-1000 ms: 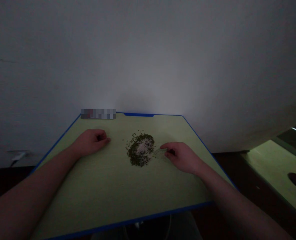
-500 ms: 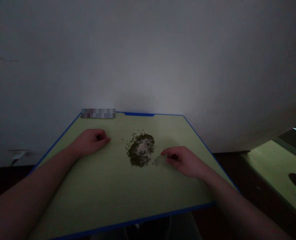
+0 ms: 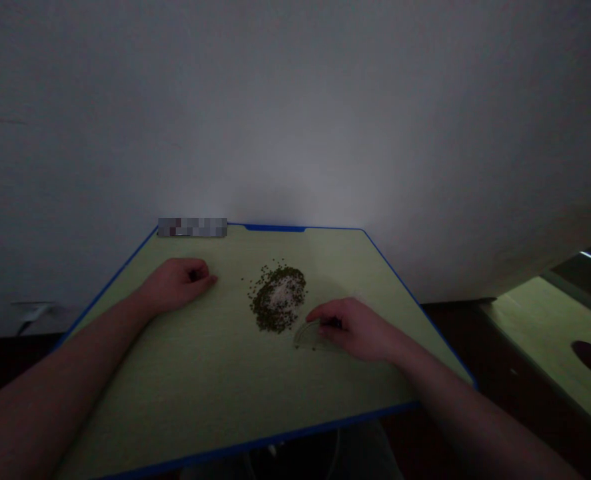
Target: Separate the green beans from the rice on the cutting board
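In the middle of the table lies a pile of small dark green beans, like mung beans (image 3: 266,308), with pale rice-like grains (image 3: 284,295) over its centre and right side. My right hand (image 3: 350,327) is closed on a clear protractor (image 3: 305,335), pinched between thumb and fingers. Its curved edge tilts down to the table at the pile's lower right, with a few loose beans along it. My left hand (image 3: 179,283) rests on the table left of the pile, fingers curled and thumb against them, with nothing visible in it.
The pale table (image 3: 215,393) has a blue rim and stands against a grey wall (image 3: 295,120). A blurred-out flat object (image 3: 192,227) sits at its back left corner. Another pale surface (image 3: 550,340) is at the right, and a wall socket with a plug (image 3: 34,313) at the left.
My right hand has moved the protractor toward me and slightly left, from the pile's right side to its lower right. My left hand has stayed in place.
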A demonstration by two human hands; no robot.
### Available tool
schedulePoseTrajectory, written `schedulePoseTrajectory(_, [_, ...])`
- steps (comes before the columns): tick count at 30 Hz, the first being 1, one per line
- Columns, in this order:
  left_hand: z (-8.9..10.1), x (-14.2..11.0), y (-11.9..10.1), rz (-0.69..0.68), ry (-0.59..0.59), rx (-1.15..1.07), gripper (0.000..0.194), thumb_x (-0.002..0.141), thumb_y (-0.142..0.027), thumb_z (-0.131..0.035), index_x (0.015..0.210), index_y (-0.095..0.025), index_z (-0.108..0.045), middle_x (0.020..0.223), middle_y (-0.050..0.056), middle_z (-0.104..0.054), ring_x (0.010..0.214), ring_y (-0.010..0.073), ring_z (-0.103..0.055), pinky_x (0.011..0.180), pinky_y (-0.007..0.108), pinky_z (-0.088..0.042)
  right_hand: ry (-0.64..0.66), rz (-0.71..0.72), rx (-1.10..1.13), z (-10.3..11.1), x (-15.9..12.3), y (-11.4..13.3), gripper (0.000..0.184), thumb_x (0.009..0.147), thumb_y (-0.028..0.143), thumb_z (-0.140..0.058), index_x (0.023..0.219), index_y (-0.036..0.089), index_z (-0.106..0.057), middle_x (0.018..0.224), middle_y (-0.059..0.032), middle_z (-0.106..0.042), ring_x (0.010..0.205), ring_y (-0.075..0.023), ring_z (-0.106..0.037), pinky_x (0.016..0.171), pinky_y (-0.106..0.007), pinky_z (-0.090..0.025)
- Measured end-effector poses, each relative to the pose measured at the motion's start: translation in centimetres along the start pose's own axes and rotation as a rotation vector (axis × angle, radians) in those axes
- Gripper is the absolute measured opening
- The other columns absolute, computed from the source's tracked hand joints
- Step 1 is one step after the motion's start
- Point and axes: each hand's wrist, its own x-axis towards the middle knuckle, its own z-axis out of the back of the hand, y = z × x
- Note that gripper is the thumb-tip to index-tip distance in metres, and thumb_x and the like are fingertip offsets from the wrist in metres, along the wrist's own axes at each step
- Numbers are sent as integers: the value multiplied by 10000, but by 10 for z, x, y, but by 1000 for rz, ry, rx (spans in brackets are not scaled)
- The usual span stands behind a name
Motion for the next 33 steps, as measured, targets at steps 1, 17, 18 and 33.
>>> schedulePoseTrajectory(1, [0, 0, 0, 2, 0, 1, 334, 770, -476, -477, 615, -182, -507, 560, -6, -511, 548, 133, -466, 540, 256, -321, 9, 4, 8, -2, -2, 1, 310, 790, 117, -549, 1053, 202, -691, 809, -22, -701, 679, -152, -605, 626, -256, -431])
schedulePoseTrajectory(17, [-2, 1, 3, -12, 10, 33, 335, 789, -473, -471, 629, -180, -497, 579, -2, -520, 567, 136, -475, 548, 258, -318, -17, -94, 113, -14, -56, 5, 314, 786, 106, -534, 1026, 235, -690, 959, -29, -712, 833, -181, -650, 735, -300, -495])
schedulePoseTrajectory(18, [-2, 2, 4, -12, 8, 35, 337, 788, -476, -471, 627, -181, -495, 577, -3, -520, 566, 136, -475, 547, 259, -318, -17, -107, 116, -15, -59, 3, 312, 784, 109, -541, 1025, 237, -690, 957, -28, -711, 832, -181, -649, 739, -303, -497])
schedulePoseTrajectory(33, [0, -1, -1, 1, 15, 55, 337, 794, -479, -465, 633, -185, -497, 579, -3, -520, 564, 142, -484, 552, 266, -321, -43, -83, 185, -28, -64, 19, 314, 783, 128, -552, 1039, 246, -690, 905, -26, -707, 789, -167, -649, 697, -275, -500])
